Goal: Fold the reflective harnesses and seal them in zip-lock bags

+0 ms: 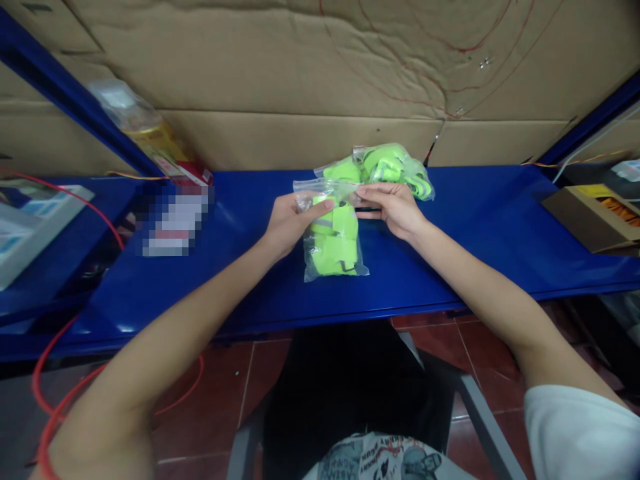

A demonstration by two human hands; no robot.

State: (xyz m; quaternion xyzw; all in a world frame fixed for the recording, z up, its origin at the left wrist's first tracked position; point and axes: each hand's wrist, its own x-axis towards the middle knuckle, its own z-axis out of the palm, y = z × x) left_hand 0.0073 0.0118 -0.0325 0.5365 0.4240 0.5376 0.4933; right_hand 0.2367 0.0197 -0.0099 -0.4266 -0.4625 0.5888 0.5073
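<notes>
A: Clear plastic zip bag of neon-green folded pieces (333,237) is held upright over the blue metal shelf (450,233). Its mouth is pinched at the left corner by the left hand (290,220) and at the right by the right hand (393,208).

B: Progress?

A: Contents are judged already loaded; the mouth appears not fully pressed shut. A second filled clear bag of green pieces (387,167) is noted behind, lying done.

B: Orientation?

A: Long axis runs vertically, mouth upward and away, bottom resting toward the shelf's near edge.

Probably a packing workshop: blue metal bench (450,227), cardboard backing (300,67).
</notes>
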